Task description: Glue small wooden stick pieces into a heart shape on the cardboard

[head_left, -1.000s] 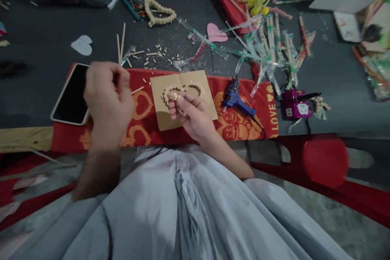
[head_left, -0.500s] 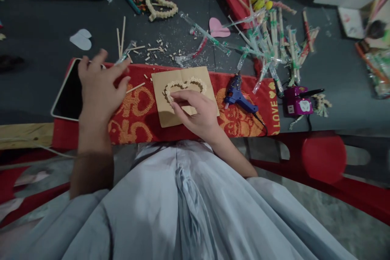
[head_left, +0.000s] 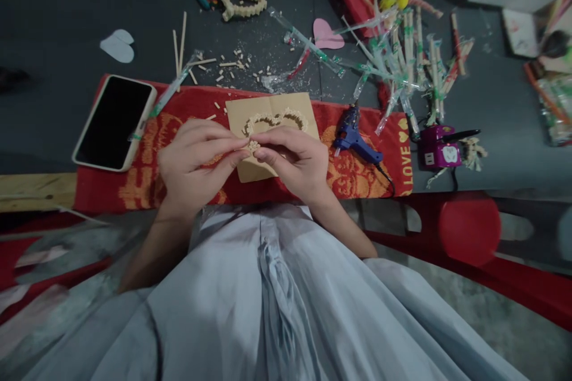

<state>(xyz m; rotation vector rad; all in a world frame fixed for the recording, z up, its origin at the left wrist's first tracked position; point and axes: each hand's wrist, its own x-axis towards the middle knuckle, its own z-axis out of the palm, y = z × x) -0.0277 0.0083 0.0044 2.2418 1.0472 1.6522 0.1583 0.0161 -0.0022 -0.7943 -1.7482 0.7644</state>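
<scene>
A brown card (head_left: 304, 108) lies on a red towel (head_left: 353, 175) and bears a heart outline of small pale stick pieces (head_left: 276, 121). Over the card's lower left, my left hand (head_left: 196, 164) and my right hand (head_left: 292, 161) meet fingertip to fingertip. Between them sits a small pale cluster of stick pieces (head_left: 254, 145), pinched from both sides. Both hands hide the lower half of the card.
A phone (head_left: 114, 122) lies at the towel's left end, a blue glue gun (head_left: 355, 140) to the right of the card. Behind are loose stick bits, wrapped chopsticks (head_left: 402, 53), a finished stick heart (head_left: 239, 0), paper hearts and a purple device (head_left: 438, 149). A red stool (head_left: 469, 229) stands at right.
My left hand came away from the phone area and moved right to join my right hand at the card. Both now pinch the small cluster.
</scene>
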